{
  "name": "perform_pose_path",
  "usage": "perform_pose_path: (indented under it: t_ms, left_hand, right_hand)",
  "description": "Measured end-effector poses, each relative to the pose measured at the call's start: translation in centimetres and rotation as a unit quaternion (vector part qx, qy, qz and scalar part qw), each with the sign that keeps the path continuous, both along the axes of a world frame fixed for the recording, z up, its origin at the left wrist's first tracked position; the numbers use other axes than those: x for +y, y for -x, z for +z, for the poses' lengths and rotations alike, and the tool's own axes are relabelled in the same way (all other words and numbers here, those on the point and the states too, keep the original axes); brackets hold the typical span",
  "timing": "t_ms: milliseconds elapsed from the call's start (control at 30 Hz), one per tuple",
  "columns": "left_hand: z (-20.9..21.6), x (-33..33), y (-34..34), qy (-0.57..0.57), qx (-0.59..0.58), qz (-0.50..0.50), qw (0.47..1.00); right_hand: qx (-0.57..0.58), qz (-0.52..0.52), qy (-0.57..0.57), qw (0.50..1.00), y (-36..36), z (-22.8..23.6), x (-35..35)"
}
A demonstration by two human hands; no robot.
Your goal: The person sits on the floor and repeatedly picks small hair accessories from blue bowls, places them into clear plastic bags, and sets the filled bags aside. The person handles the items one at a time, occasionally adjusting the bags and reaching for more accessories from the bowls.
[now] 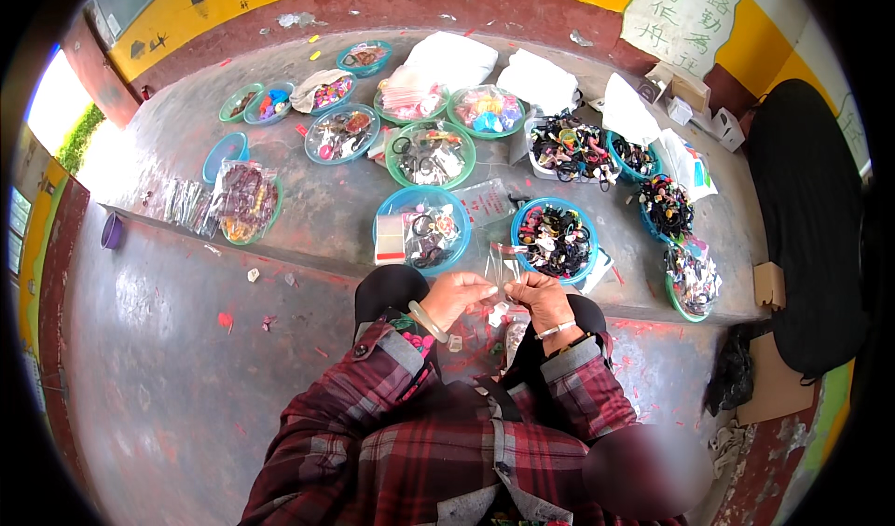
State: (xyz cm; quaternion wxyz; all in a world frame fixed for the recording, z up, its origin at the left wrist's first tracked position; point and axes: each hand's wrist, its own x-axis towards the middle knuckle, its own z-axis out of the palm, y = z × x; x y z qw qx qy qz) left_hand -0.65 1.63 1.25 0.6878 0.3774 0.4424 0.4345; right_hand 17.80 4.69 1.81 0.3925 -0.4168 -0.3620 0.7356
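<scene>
Above my lap, both hands pinch a small clear plastic bag. My left hand, a pale bangle at its wrist, has its thumb and fingertips closed at the bag's left edge. On the other edge, my right hand is closed with its fingers curled. What is inside the bag is too small to make out. Just beyond my left hand stands a blue basin with bagged hair ties and a card-like packet. Beyond my right hand is another blue basin heaped with dark hair ties and small coloured charms.
Several more basins hold accessories on the raised floor, among them a green basin. White sacks lie at the back. At right are a black cloth-covered shape, a cardboard piece and a black bag. A purple bowl is far left.
</scene>
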Motion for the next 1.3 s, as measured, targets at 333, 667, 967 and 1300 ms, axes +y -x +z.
perform_pose_path:
  t_ms: [333,667,967,1300]
  left_hand:
    - [-0.3,0.0,-0.2,-0.007,-0.025,0.014,1.000]
    - [0.2,-0.1,-0.2,-0.014,-0.032,0.004,0.999]
    - [0.0,0.0,-0.1,-0.027,-0.009,0.008,1.000]
    - [-0.4,0.1,-0.6,-0.029,-0.071,-0.021,0.997]
  right_hand:
    - [0.021,-0.004,0.004,1.000,0.2,0.2,-0.1]
    - [0.027,-0.001,0.007,1.000,0.4,-0.4,-0.1]
    - [0.041,0.016,0.012,0.999,0.4,0.2,-0.2]
    - [0.044,0.030,0.000,0.999,0.0,-0.4,-0.1]
